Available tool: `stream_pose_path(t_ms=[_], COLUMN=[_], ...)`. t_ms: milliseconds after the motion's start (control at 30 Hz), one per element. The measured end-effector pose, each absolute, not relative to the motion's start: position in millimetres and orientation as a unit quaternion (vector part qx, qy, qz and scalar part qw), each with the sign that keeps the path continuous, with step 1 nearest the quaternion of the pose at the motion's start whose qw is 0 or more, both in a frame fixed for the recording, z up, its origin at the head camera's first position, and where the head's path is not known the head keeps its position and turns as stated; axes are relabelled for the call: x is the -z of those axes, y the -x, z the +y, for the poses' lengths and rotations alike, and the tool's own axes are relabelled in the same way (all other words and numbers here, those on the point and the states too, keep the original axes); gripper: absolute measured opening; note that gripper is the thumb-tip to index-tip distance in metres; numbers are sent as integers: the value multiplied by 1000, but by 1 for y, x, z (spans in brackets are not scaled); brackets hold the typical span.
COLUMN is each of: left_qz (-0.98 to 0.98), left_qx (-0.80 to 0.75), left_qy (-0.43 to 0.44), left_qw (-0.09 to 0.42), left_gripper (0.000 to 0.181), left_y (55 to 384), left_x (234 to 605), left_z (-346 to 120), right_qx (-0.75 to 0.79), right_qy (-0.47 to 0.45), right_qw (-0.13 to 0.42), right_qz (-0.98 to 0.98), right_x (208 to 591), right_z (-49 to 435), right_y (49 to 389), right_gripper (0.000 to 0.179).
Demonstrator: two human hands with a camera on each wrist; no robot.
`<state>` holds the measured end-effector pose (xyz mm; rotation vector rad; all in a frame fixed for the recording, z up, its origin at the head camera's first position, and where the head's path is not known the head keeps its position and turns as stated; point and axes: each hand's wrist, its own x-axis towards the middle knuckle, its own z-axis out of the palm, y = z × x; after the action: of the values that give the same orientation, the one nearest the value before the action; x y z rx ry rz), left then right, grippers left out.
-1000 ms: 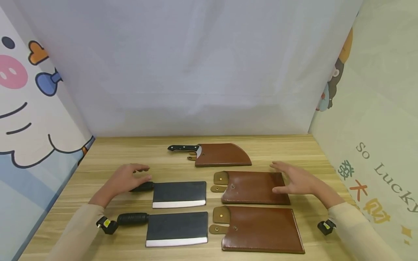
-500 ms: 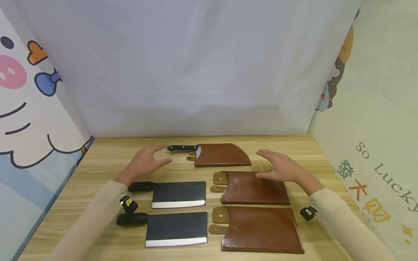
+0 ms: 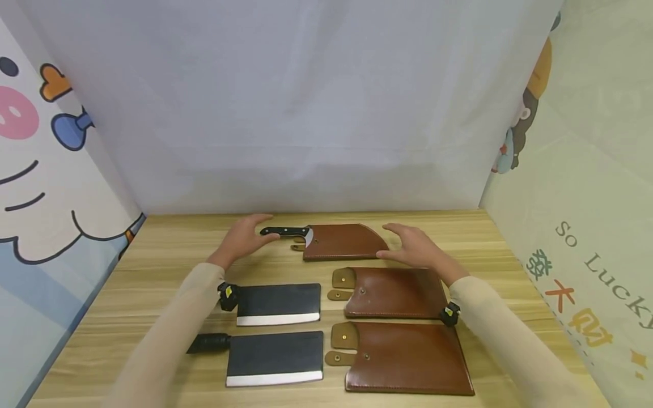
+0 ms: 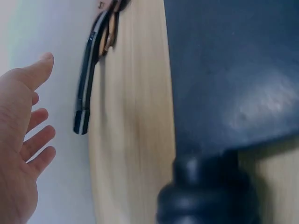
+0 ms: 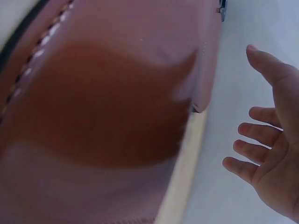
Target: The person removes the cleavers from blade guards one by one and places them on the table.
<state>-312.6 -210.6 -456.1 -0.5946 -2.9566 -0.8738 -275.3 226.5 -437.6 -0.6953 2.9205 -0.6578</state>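
At the back of the table lies a cleaver whose black riveted handle [image 3: 287, 231] sticks out of a brown leather sheath [image 3: 347, 242]. My left hand [image 3: 244, 238] hovers at the handle's end with thumb and fingers spread; the left wrist view shows a gap between hand [image 4: 23, 130] and handle [image 4: 85, 88]. On the other side, my right hand [image 3: 414, 245] is beside the rounded tip of that sheath, its fingers spread and holding nothing. In the right wrist view, the hand [image 5: 275, 135] stands apart from the leather.
Two bare cleavers, an upper one [image 3: 279, 300] and a lower one [image 3: 275, 356], lie at left with black handles. Right of them lie two brown sheaths, one farther back [image 3: 398, 292] and one nearer [image 3: 408, 357], their strap ends facing left. A pale curtain [image 3: 306, 113] hangs behind the table.
Both hands have moved away from the upper bare cleaver and the farther loose sheath, toward the back and inward to the sheathed cleaver. The knives and sheaths lie where they were.
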Motion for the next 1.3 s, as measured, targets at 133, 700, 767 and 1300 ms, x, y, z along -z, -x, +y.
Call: stream_pose_path(t_ms=[133,700,767,1300], left_qz=[-942,-944,-944,-944], left_qx=[279,276,277,281], left_qy=[189,176,175,168], left_qw=[-6,-30,-28,-43], left_gripper=[65,65,64,59], left_y=[320,331,331,333], left_x=[466,488,488,488], left_z=[-208,-197,-196,-195], right_qx=[233,264,264,215], right_qy=[209,187,187,196], right_qw=[42,110,114,96], right_qz=[949,940,939,952], right_x=[447,470,469,474], right_z=[218,201,199,190], right_y=[284,295,296,300], right_gripper=[86,95,97,89])
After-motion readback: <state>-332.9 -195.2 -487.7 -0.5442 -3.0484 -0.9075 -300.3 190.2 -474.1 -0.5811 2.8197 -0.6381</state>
